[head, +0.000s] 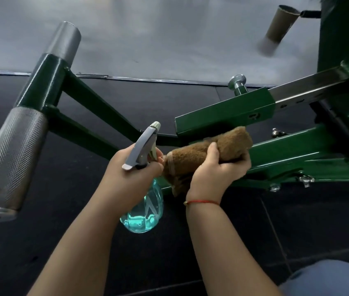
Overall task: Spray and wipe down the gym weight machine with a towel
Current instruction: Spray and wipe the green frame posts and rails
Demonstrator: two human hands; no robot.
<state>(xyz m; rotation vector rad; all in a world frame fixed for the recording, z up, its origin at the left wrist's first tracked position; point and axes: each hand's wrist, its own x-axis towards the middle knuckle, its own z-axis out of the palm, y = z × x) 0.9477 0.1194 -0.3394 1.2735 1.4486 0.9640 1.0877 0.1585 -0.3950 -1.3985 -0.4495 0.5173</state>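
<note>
Fingers (158, 166) of left hand (126, 174) around spray bottle (145, 210), those of right hand (212, 177) tight on brown towel (229, 139)

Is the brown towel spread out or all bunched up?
Bunched up. The brown towel is a thick rolled wad gripped by the right hand, not spread flat.

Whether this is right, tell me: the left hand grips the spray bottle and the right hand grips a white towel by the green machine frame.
Not quite: the towel is brown, not white, as the head view shows. The rest holds: the left hand grips the spray bottle, and the right hand grips the towel by the green machine frame.
</note>
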